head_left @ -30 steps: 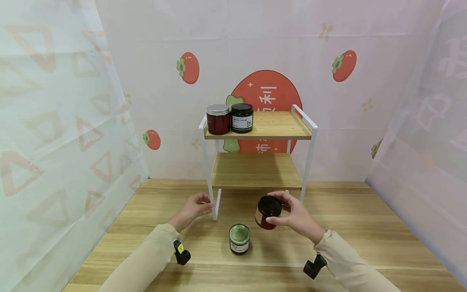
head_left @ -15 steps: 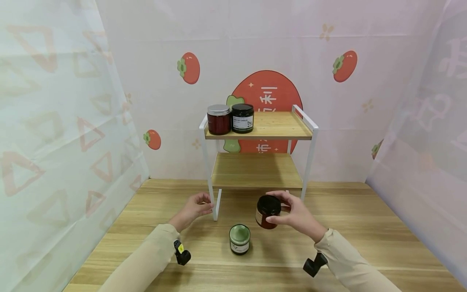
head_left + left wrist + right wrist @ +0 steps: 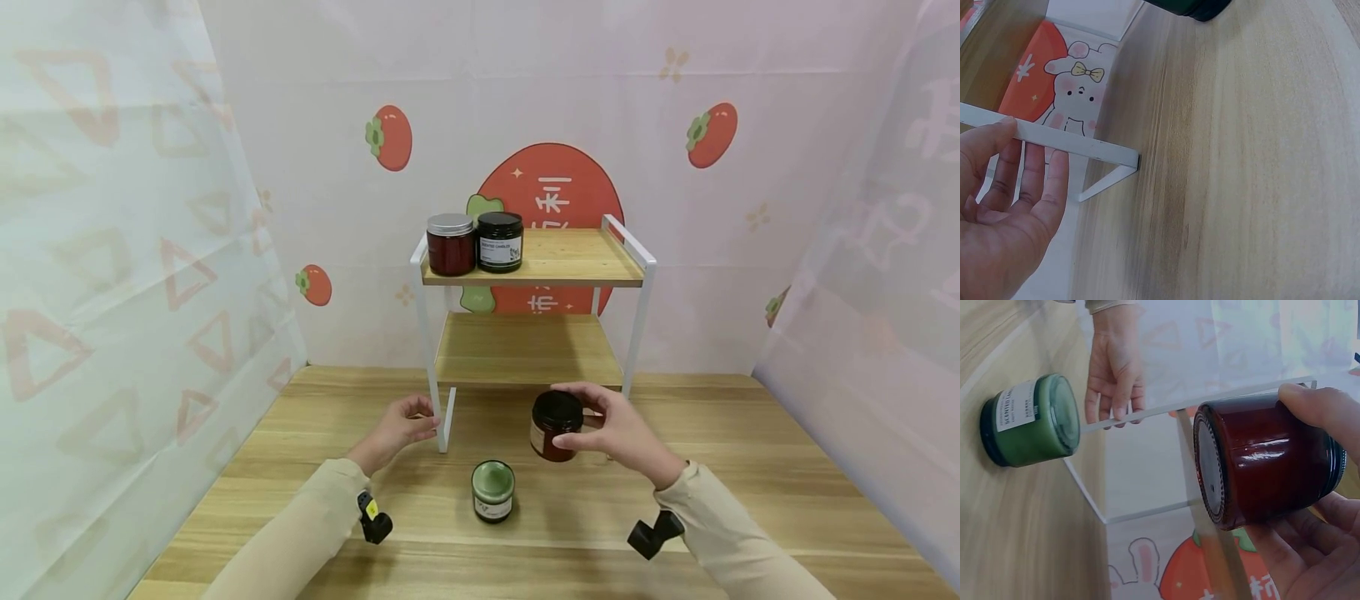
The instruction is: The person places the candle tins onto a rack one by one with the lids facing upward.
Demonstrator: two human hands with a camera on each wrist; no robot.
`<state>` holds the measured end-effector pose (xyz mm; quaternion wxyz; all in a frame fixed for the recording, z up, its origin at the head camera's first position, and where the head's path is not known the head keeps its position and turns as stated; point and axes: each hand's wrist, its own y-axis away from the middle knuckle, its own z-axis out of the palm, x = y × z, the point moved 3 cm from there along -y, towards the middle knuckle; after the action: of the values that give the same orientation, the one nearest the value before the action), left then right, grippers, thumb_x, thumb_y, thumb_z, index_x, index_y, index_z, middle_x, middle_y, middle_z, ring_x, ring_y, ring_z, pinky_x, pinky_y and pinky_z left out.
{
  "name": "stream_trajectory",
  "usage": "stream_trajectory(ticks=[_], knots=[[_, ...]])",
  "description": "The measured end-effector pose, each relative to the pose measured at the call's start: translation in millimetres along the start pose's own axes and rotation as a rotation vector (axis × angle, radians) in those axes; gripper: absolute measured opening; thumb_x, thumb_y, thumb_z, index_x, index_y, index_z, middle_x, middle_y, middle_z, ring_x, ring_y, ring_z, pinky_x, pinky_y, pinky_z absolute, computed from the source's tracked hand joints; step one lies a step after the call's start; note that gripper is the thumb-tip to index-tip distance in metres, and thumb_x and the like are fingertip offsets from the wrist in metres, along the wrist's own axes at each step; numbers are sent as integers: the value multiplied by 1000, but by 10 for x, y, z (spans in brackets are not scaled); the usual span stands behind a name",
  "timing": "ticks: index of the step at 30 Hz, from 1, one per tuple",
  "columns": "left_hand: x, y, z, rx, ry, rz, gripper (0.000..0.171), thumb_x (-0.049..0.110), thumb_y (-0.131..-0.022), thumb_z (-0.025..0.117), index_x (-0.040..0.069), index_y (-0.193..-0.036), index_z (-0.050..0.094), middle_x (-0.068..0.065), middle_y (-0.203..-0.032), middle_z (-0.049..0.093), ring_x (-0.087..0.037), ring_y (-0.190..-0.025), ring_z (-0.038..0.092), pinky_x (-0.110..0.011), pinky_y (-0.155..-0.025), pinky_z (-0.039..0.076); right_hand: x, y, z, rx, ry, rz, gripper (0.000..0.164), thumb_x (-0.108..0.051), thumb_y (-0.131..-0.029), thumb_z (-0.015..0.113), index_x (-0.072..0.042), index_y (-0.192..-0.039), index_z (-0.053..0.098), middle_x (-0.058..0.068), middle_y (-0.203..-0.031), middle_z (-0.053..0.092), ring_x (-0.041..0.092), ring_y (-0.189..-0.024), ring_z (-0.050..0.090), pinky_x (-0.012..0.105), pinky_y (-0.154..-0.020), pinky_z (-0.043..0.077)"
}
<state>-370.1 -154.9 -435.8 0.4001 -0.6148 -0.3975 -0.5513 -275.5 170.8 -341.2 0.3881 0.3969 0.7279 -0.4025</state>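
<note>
My right hand [image 3: 626, 433] grips a dark red candle jar [image 3: 555, 429] with a black lid, thumb on one side and fingers round the other. In the right wrist view the red jar [image 3: 1266, 459] is clear of the table, its glass base facing down. My left hand [image 3: 1016, 194] pinches a white front leg [image 3: 1072, 142] of the two-tier shelf [image 3: 577, 260] between thumb and fingers. A green candle jar [image 3: 492, 492] stands on the table in front of the shelf, upside down on its black lid [image 3: 991, 431].
On the left of the top shelf sit a red jar with a silver lid [image 3: 451, 246] and a dark green jar with a black lid [image 3: 500, 243], side by side. The wooden table [image 3: 720, 467] reaches back to a printed cloth wall [image 3: 330, 183].
My right hand has lifted the red jar slightly, up and a little to the right in the head view. My left hand stays on the shelf leg.
</note>
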Motion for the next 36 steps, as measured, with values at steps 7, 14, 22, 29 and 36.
stream_trajectory(ticks=[7,14,22,29,36], knots=[[-5,-11,-3,-3,-8,-1,13,1,-91,63,1,-102,55,-1,-96,57,-28,-102,60,-30,-85,58,-170,-36,-62,7,16,-26,65,-12,-75,84,-1,-131,54,21,-129,57,9,-102,65,25,-88,55],[-11,-18,-6,1,-12,-2,13,1,-91,63,0,-102,55,-2,-96,57,-29,-103,59,-30,-85,58,-406,-85,-151,7,59,-8,66,-14,-75,84,-5,-133,53,19,-129,57,20,-105,66,23,-84,56],[-3,-13,-7,2,-5,-13,12,1,-91,63,2,-101,55,-1,-95,57,-21,-96,60,-31,-86,57,-702,-181,-274,17,136,-19,63,-17,-78,82,-7,-133,54,16,-130,58,31,-116,59,25,-84,56],[3,-1,0,6,-15,-19,13,2,-92,63,0,-102,54,-1,-96,57,-25,-100,60,-32,-87,57,-990,-263,-378,24,174,1,63,-19,-78,82,-12,-134,54,12,-129,59,27,-116,58,24,-83,55],[8,4,-5,-9,-25,-9,15,3,-92,63,-1,-103,54,-3,-97,56,-25,-99,59,-33,-88,57,-1273,-344,-519,70,210,-7,61,-22,-79,81,-15,-134,55,8,-128,60,19,-115,59,21,-86,53]])
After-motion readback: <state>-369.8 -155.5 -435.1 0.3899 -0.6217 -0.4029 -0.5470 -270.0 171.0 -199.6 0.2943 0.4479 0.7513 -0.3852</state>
